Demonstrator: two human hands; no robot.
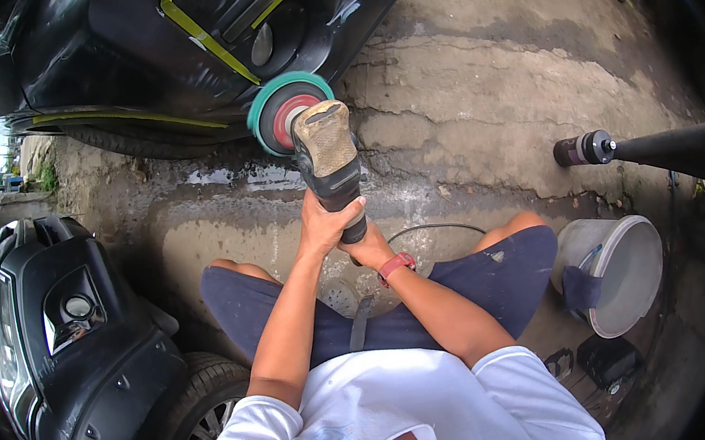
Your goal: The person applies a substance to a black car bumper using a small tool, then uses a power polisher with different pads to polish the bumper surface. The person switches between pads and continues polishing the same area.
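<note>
A polisher [329,141] with a worn tan and black body points away from me, its round green-rimmed pad [264,102] against or just in front of a black car bumper [154,52]. Yellow-green masking tape [204,38] edges parts of that bumper. My left hand [319,225] is wrapped around the polisher's handle. Just behind it, my right hand [370,249] grips the handle's rear end, with a red band [396,267] on the wrist. Whether the pad is touching the bumper cannot be made out.
A second dark car [81,334] stands close on my left. To my right are a grey-white bucket [625,277] with a dark cloth [581,289] over its rim, and a dark bottle [581,149]. A thin cord [435,226] runs rightward from near my hands. The concrete ground [480,121] is cracked, partly wet.
</note>
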